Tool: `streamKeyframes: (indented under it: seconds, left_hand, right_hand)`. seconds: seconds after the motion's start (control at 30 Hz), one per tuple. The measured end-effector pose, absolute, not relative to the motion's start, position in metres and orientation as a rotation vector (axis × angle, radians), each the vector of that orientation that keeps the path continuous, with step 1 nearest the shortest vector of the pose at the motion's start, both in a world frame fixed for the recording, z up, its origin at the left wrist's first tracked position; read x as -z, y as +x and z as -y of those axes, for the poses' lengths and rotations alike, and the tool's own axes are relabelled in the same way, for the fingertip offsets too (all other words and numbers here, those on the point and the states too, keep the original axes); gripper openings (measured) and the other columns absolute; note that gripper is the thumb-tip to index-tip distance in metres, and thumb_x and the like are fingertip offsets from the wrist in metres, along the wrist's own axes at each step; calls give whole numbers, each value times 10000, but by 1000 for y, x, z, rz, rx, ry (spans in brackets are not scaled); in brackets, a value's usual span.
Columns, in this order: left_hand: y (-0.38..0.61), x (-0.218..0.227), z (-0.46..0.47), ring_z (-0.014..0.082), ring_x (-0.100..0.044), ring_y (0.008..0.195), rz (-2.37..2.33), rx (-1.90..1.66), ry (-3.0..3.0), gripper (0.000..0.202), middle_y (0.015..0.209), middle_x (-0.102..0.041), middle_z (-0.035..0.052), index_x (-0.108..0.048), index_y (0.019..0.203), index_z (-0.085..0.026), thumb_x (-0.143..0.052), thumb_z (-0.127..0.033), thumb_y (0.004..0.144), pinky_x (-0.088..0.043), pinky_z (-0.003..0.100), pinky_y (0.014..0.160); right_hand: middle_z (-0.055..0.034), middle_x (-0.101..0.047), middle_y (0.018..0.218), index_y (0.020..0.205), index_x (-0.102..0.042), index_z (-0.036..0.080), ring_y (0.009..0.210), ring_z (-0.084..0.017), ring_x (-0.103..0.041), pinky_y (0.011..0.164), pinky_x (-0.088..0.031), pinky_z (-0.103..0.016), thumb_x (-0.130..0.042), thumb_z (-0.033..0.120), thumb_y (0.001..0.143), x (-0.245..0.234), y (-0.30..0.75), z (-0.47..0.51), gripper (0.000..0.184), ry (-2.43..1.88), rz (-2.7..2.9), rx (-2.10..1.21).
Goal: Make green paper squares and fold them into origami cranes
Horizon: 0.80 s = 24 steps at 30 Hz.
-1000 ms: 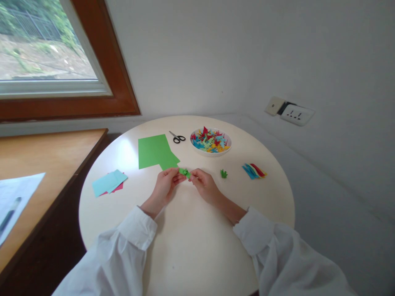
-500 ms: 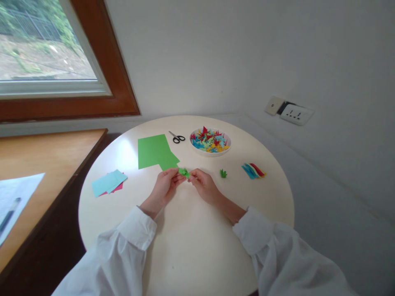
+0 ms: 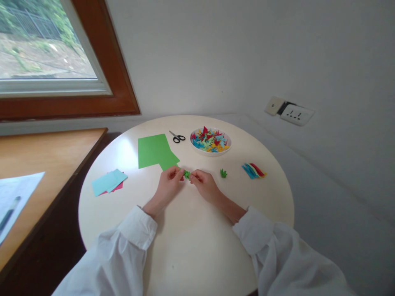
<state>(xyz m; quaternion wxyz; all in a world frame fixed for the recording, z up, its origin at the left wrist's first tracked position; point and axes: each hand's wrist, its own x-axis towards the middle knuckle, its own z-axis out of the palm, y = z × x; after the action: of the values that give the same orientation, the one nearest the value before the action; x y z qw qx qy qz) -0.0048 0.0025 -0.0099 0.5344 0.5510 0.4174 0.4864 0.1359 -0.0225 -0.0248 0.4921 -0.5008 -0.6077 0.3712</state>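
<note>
Over the middle of the round white table (image 3: 197, 246), a small folded green paper (image 3: 187, 175) is pinched between my two hands. My left hand (image 3: 169, 181) grips its left side with thumb and fingers closed. On its right side, my right hand (image 3: 205, 184) pinches it the same way. The paper's exact shape is partly hidden by the fingers. Another folded green paper piece (image 3: 223, 173) lies on the table to the right of my right hand. Green paper sheets (image 3: 152, 150) lie just beyond my left hand.
Black-handled scissors (image 3: 177, 138) lie behind the sheets. A white bowl (image 3: 212, 154) holds many colourful folded paper pieces. Coloured folded strips (image 3: 253, 170) lie at the right; light blue papers (image 3: 108, 183) over pinkish ones at the left. A wooden desk (image 3: 61, 148) stands alongside.
My left hand has turned, its fingers curling from a flatter hold into a pinch on the green paper. The paper has shifted slightly right. My right hand has barely moved.
</note>
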Motion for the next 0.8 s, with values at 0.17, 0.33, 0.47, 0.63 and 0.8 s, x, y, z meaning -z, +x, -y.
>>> streamKeyframes:
  seconds: [0.17, 0.33, 0.47, 0.63, 0.8]
  left_hand:
    - [-7, 12, -5, 95, -507, 561, -872, -1109, 1028, 204, 550, -552, -12, -588, 567, -130, -698, -261, 678, -409, 218, 578]
    - [-6, 15, -9, 96, -535, 539, -708, -1073, 739, 129, 567, -584, 10, -603, 594, -121, -663, -190, 685, -438, 211, 558]
    - [-5, 14, -10, 110, -562, 545, -675, -1046, 589, 103, 597, -607, 33, -610, 636, -115, -585, -125, 736, -479, 227, 569]
    - [-4, 11, -9, 110, -545, 507, -678, -1040, 473, 175, 558, -581, 36, -598, 637, -103, -511, -82, 788, -482, 226, 538]
    - [-4, 11, -9, 99, -532, 504, -693, -1060, 458, 160, 563, -566, 24, -583, 642, -107, -517, -76, 784, -481, 223, 550]
  right_hand:
    - [29, -485, 592, 625, -488, 197, 583, -116, -455, 575, -385, -244, -478, 348, 780, 25, 138, 23, 217, -1170, 1511, -896]
    - [23, -509, 621, 648, -492, 202, 616, -122, -483, 615, -406, -255, -482, 330, 790, 26, 139, 22, 192, -1114, 1528, -930]
    - [17, -523, 658, 703, -512, 202, 645, -127, -495, 644, -415, -265, -486, 295, 786, 27, 138, 22, 128, -1043, 1517, -988]
    - [14, -529, 677, 738, -541, 196, 651, -126, -494, 660, -410, -273, -489, 266, 776, 25, 138, 23, 95, -1009, 1519, -1011]
    - [25, -528, 636, 702, -549, 192, 619, -119, -490, 637, -406, -271, -520, 283, 757, 27, 138, 22, 110, -1052, 1477, -1043]
